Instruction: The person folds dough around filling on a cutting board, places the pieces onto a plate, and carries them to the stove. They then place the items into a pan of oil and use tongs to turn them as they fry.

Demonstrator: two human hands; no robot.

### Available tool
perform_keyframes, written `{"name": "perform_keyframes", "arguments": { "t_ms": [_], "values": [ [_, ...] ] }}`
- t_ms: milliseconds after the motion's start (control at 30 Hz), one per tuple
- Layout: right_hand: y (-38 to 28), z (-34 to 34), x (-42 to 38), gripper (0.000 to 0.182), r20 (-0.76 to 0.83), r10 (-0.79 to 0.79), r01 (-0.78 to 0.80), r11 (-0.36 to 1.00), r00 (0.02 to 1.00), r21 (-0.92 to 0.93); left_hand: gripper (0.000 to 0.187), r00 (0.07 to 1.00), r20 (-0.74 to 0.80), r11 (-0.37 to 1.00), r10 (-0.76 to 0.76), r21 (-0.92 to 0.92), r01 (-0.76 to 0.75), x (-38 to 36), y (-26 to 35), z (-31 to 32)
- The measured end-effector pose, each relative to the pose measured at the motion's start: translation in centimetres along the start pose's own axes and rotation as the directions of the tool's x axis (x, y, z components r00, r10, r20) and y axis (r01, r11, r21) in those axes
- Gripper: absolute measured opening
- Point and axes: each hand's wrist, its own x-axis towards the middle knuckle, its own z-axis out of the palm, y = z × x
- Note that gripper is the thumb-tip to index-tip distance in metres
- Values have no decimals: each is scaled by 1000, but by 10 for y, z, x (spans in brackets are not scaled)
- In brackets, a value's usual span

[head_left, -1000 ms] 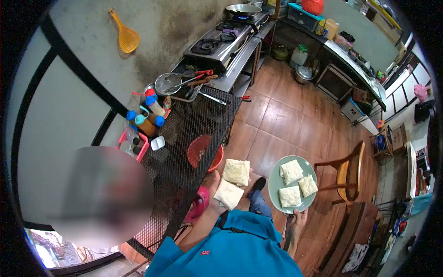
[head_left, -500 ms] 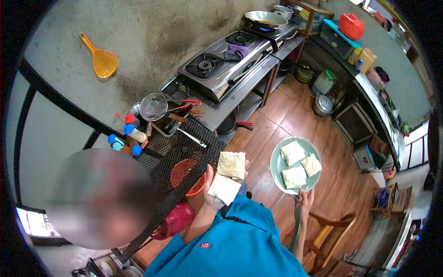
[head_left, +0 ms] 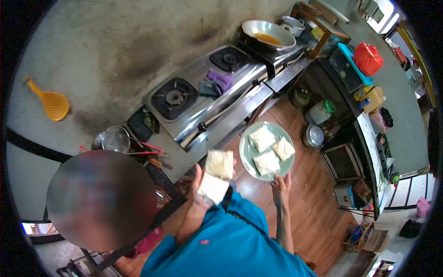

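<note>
Your left hand (head_left: 200, 199) is spread beneath two pastries (head_left: 219, 165), your right hand (head_left: 281, 185) pinching the plate (head_left: 247, 157) near its edge: hold both level.

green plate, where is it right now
In the head view, the green plate is right of centre, held by the right hand, beside the two folded squares on the left hand.

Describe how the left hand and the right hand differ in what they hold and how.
The left hand supports square packets from beneath; the right hand grips a pale green plate at its edge. The left hand has two packets, while the right hand's plate carries three more packets. Both hands bear pale, squarish packets.
</note>
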Motion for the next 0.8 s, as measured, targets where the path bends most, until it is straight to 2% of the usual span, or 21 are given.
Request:
{"name": "perform_keyframes", "arguments": {
  "t_ms": [33,67,133,167,300,367,467,533,600,667,700,733,800],
  "values": [
    [2,-7,30,51,25,1,0,1000,1000,-12,82,990,-137,998,33,-55,-41,28,3,11],
    [-1,-16,55,51,51,2,-1,1000,999,-23,83,994,-104,999,32,-7,-33,53,0,10],
    [-24,10,99,50,70,24,-23,1000,997,-16,83,987,-126,994,99,-27,-103,104,8,29],
    [-33,23,120,50,85,34,-32,999,996,-18,82,985,-96,988,146,57,-141,123,13,36],
    [-39,39,224,50,121,119,-113,992,986,-51,80,960,-80,962,269,73,-264,182,29,39],
    [-39,50,280,49,160,150,-138,987,976,-79,80,926,-124,934,358,70,-351,203,31,30],
    [-39,84,369,48,243,144,-129,989,959,-74,79,818,-190,840,543,112,-531,237,27,26],
    [-29,89,434,49,307,199,-168,978,931,-126,78,735,-207,763,645,148,-629,257,16,24],
    [-33,118,486,43,433,177,-145,984,884,-106,76,636,-213,669,742,179,-721,287,4,22],
    [-35,137,533,42,465,202,-175,979,862,-102,76,581,-181,603,794,106,-791,318,-6,22],
    [-31,151,556,40,487,188,-173,982,853,-77,75,451,-210,492,867,223,-842,336,-10,23],
    [-29,160,580,40,490,204,-189,979,847,-81,75,438,-217,482,872,234,-844,354,-15,23],
    [-22,177,616,39,547,189,-188,980,816,-58,74,313,-190,350,931,212,-912,383,-19,27]
  ]
}}
